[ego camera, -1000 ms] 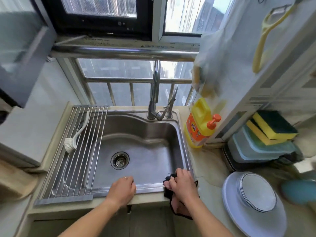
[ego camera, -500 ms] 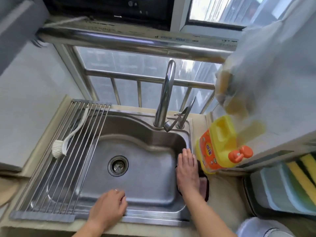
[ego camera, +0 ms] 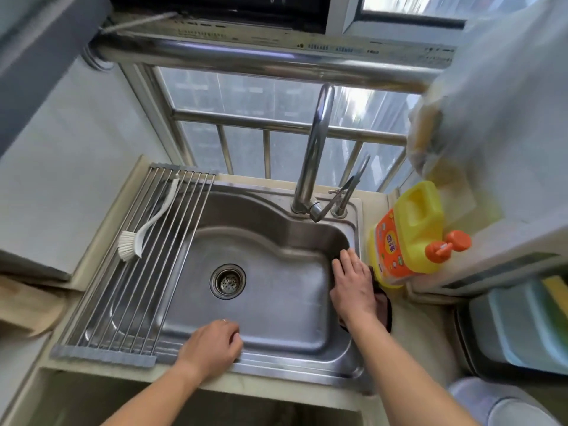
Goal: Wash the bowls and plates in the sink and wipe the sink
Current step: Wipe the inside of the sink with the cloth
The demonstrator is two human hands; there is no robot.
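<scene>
Right hand (ego camera: 353, 282) slid dark wiping cloth (ego camera: 382, 302) farther along right rim of stainless steel sink (ego camera: 276, 302); fingers flat, together, pressing. Left hand (ego camera: 212, 348) curled on front rim. We judge cloth soft, limp: press flat.

I see a sink (ego camera: 270, 290) of brushed steel, dull in the basin and brighter along its rim, under a faucet (ego camera: 313, 149) of polished, mirror-bright metal. The rack (ego camera: 144, 265) over its left side is made of smooth steel rods, and the brush (ego camera: 144, 229) on it is white plastic. My right hand (ego camera: 353, 287) presses a dark, matt cloth (ego camera: 384, 305) beside a glossy yellow plastic bottle (ego camera: 412, 238); the counter (ego camera: 424, 330) looks like pale, smooth stone.
</scene>
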